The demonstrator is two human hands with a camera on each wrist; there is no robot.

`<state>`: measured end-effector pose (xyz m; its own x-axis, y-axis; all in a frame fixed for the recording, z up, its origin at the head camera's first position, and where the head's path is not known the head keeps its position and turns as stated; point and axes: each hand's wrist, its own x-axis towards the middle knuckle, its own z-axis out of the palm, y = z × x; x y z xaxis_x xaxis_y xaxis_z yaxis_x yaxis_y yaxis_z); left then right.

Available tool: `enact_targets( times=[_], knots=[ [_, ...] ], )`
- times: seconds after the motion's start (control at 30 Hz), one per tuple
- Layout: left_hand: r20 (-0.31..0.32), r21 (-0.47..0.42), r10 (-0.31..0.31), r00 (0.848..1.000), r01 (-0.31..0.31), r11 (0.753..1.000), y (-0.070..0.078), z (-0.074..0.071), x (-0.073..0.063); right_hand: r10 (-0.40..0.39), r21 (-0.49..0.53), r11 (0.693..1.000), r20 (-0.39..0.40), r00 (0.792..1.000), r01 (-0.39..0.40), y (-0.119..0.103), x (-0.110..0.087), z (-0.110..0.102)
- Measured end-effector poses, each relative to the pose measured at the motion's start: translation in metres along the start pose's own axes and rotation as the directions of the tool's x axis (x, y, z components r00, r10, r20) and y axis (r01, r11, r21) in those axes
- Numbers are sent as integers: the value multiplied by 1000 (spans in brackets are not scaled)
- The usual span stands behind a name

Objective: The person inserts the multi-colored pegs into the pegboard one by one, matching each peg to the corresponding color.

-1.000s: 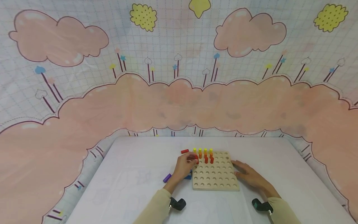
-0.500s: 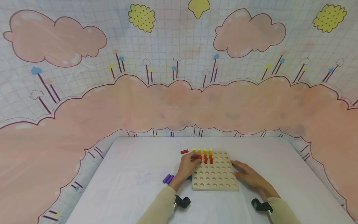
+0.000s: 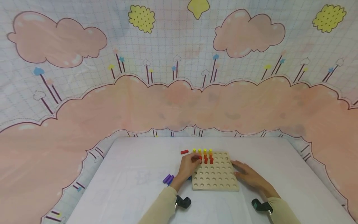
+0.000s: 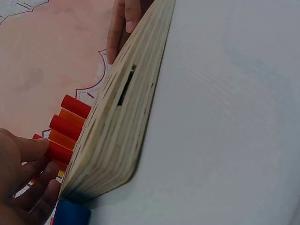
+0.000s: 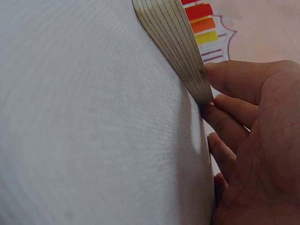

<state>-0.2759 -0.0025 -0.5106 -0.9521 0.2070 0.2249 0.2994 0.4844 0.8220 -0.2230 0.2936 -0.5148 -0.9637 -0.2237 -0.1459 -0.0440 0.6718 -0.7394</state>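
A square wooden pegboard (image 3: 215, 179) lies on the table with yellow pegs (image 3: 205, 150) along its back row, orange pegs (image 3: 211, 155) in front of them and upright red pegs (image 3: 211, 161) in the third row. At the board's left side, my left hand (image 3: 186, 168) pinches a red peg (image 4: 60, 153) between thumb and fingers, its lower end close to the board. My right hand (image 3: 249, 175) rests against the board's right edge. In the right wrist view its thumb and fingertips touch the board's corner, fingers loosely extended.
Behind my left hand a loose red peg (image 3: 184, 151) lies on the white table (image 3: 134, 174). Purple pegs (image 3: 167, 178) lie left of my left wrist. A blue peg (image 4: 71, 213) sits beside the board's corner, mostly hidden by my hand in the head view.
My left hand has shifted slightly right with the red peg, to the second column, and stayed there over the last half second. More of the purple pegs shows. My right hand has not moved.
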Motion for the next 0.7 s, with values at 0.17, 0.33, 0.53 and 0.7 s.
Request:
enact_targets(
  times=[0.17, 0.33, 0.53, 0.7],
  knots=[
    [-16, 14, 10, 1000, -10, 1000, -1, 1, -1, -2, 6, 1000, -3, 1000, 2, 2, 0, 1],
    [-24, 20, 17, 1000, -17, 1000, 0, 1, -2, -7, 8, 1000, 4, 1000, 7, 2, 0, 1],
    [-14, 38, 9, 1000, -8, 999, -1, 1, -5, -8, 10, 1000, 0, 1000, 8, 3, -1, 1],
    [-2, 65, 9, 1000, -9, 998, -2, 2, -7, -12, 4, 1000, 0, 1000, 12, 3, -2, 2]
  ],
)
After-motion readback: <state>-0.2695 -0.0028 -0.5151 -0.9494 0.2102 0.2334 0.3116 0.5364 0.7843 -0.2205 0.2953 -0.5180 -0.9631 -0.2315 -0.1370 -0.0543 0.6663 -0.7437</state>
